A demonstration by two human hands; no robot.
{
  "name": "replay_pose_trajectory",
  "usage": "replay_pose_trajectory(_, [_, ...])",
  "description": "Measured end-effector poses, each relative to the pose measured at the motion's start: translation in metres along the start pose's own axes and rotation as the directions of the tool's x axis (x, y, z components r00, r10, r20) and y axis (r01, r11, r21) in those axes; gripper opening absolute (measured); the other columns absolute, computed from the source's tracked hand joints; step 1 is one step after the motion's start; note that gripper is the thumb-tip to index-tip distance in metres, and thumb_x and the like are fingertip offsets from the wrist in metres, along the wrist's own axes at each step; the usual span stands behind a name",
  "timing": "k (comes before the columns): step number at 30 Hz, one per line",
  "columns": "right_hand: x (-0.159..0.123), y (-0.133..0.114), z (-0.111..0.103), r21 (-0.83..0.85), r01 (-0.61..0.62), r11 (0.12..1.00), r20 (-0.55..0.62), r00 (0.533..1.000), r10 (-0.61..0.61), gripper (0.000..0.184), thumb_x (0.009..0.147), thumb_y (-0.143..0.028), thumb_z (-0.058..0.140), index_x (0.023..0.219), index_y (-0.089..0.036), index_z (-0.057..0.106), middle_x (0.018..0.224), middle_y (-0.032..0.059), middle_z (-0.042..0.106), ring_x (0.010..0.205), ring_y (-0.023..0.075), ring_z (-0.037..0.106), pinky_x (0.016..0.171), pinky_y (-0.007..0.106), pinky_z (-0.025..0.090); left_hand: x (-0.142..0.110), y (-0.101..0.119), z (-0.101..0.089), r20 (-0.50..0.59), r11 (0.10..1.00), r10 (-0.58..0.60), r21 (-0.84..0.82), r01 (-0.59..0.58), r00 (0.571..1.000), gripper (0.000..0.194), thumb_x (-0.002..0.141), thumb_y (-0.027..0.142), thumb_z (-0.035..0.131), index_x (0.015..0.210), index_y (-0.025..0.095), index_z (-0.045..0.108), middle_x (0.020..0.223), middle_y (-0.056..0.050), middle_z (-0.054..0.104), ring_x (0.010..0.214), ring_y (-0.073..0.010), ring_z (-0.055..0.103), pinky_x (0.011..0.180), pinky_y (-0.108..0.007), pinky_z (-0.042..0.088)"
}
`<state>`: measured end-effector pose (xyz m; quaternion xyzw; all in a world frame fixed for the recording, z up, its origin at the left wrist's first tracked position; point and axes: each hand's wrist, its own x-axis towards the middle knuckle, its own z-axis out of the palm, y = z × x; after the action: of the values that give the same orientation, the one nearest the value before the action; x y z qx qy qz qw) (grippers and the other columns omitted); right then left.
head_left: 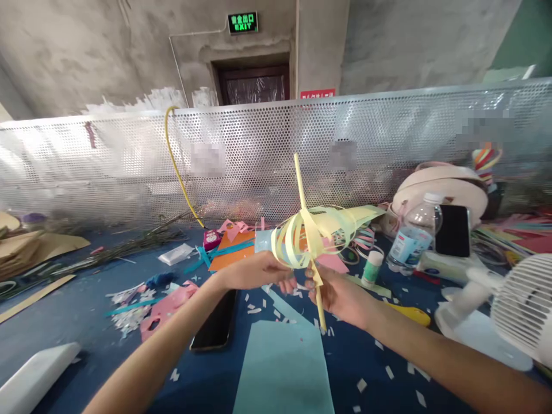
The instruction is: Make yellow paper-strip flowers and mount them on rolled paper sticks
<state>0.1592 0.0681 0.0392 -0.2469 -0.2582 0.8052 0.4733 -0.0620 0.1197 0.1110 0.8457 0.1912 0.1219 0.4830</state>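
Above the blue table I hold a yellow paper craft (pixel 309 231): a thin rolled paper stick with several curled yellow strips looped around its middle. My right hand (pixel 340 295) is closed around the lower part of the stick, which stands nearly upright. My left hand (pixel 254 270) pinches the looped strips at their left side. A light blue paper sheet (pixel 282 368) lies on the table just below my hands. A black phone (pixel 217 325) lies under my left forearm.
A glue stick (pixel 371 268), a water bottle (pixel 414 232), a second phone (pixel 452 230) and a white fan (pixel 517 307) stand at the right. Orange paper (pixel 228 253), pink scraps (pixel 166 307) and paper bits litter the table. A perforated metal screen (pixel 259 161) runs behind.
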Motion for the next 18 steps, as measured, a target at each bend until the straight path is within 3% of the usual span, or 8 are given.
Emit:
replay_pose_trajectory(2, [-0.001,0.000,0.002,0.008,-0.003,1.000,0.013,1.000,0.003,0.033,0.067,-0.034,0.089,0.084,-0.015,0.069,0.073,-0.0045,0.061,0.061,0.0052,0.057,0.058,0.018,0.051,0.013,-0.011,0.021,-0.254,0.996,0.085,0.048,-0.075,0.964,0.027,0.092,0.038,0.063,0.107,0.018,0.073,0.104,-0.009,0.073,0.097,-0.0209,0.067,0.089,-0.032,0.052])
replay_pose_trajectory(3, [-0.002,0.001,0.004,0.015,-0.002,1.000,0.014,1.000,0.001,0.034,0.065,-0.035,0.090,0.084,-0.015,0.069,0.072,-0.0047,0.060,0.060,0.0051,0.056,0.057,0.018,0.050,0.019,-0.017,0.032,-0.358,0.991,0.116,-0.014,-0.129,0.927,0.029,0.091,0.038,0.065,0.109,0.018,0.072,0.106,-0.009,0.072,0.101,-0.0219,0.065,0.092,-0.033,0.051])
replay_pose_trajectory(6, [-0.002,0.001,0.006,0.043,0.012,0.999,0.006,1.000,-0.012,0.039,0.061,-0.038,0.092,0.084,-0.015,0.069,0.070,-0.0051,0.059,0.058,0.0047,0.054,0.055,0.017,0.049,0.032,-0.033,0.060,-0.528,0.866,0.011,-0.420,-0.273,0.849,0.030,0.090,0.041,0.066,0.105,0.016,0.073,0.101,-0.009,0.071,0.092,-0.0189,0.066,0.091,-0.032,0.051])
replay_pose_trajectory(8, [-0.001,0.003,0.007,0.050,0.019,0.999,0.002,1.000,-0.019,0.038,0.062,-0.036,0.091,0.085,-0.016,0.069,0.069,-0.0054,0.058,0.056,0.0042,0.052,0.053,0.016,0.046,0.036,-0.038,0.074,-0.537,0.730,-0.060,-0.598,-0.330,0.842,0.025,0.088,0.038,0.069,0.097,0.014,0.073,0.093,-0.008,0.070,0.081,-0.0158,0.065,0.083,-0.029,0.053])
replay_pose_trajectory(11, [0.002,0.007,0.005,0.036,0.043,0.998,0.016,0.999,-0.043,0.031,0.067,-0.033,0.089,0.085,-0.016,0.069,0.070,-0.0046,0.057,0.057,0.0048,0.050,0.053,0.017,0.043,0.039,-0.037,0.088,-0.553,0.602,-0.102,-0.696,-0.391,0.827,0.022,0.088,0.034,0.071,0.091,0.013,0.070,0.084,-0.005,0.065,0.071,-0.0116,0.062,0.073,-0.025,0.052])
replay_pose_trajectory(14, [0.005,0.010,0.003,-0.016,0.109,0.994,0.038,0.993,-0.108,0.031,0.067,-0.036,0.088,0.078,-0.016,0.068,0.070,-0.0035,0.055,0.058,0.0062,0.047,0.054,0.019,0.040,0.041,-0.030,0.096,-0.604,0.574,-0.134,-0.694,-0.435,0.786,0.018,0.090,0.032,0.068,0.095,0.015,0.067,0.080,-0.001,0.060,0.066,-0.0101,0.058,0.067,-0.025,0.052])
replay_pose_trajectory(18, [0.006,0.012,0.002,-0.118,0.195,0.974,0.056,0.980,-0.190,0.031,0.068,-0.041,0.087,0.072,-0.017,0.067,0.067,-0.0031,0.053,0.059,0.0082,0.043,0.056,0.023,0.038,0.040,-0.022,0.103,-0.687,0.629,-0.136,-0.617,-0.474,0.714,0.018,0.090,0.032,0.068,0.096,0.015,0.066,0.078,-0.001,0.060,0.066,-0.0116,0.058,0.065,-0.025,0.051])
